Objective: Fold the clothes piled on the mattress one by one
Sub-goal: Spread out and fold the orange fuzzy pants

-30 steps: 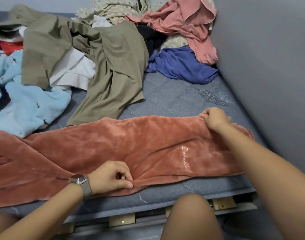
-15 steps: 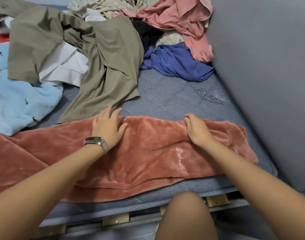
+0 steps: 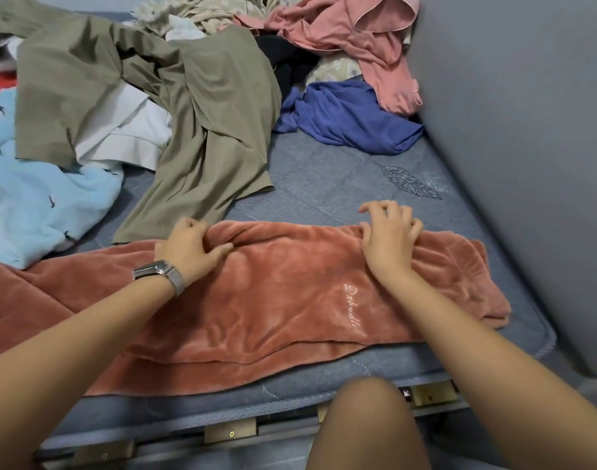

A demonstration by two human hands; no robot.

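Rust-coloured velvet trousers (image 3: pixel 273 300) with white stitched lettering lie stretched across the near edge of the grey mattress (image 3: pixel 341 188). My left hand (image 3: pixel 188 249), a watch on its wrist, pinches the trousers' far edge near the middle, and the cloth bunches under the fingers. My right hand (image 3: pixel 388 239) rests further right on the same far edge, its fingers curled over the fabric. The pile of clothes (image 3: pixel 147 89) lies behind: an olive garment, a white one, a light blue fleece (image 3: pixel 42 198), a blue top (image 3: pixel 351 120) and a pink one (image 3: pixel 368 39).
A grey padded wall (image 3: pixel 520 147) runs along the right side of the mattress. My bare knee (image 3: pixel 364 425) is against the bed frame (image 3: pixel 229 432) below the near edge. Bare mattress with a leaf emblem (image 3: pixel 409 181) shows between the trousers and the blue top.
My left hand went from the near edge up to the far edge and now pinches the cloth there. My right hand stayed on the far edge, shifting a little left, then back right.
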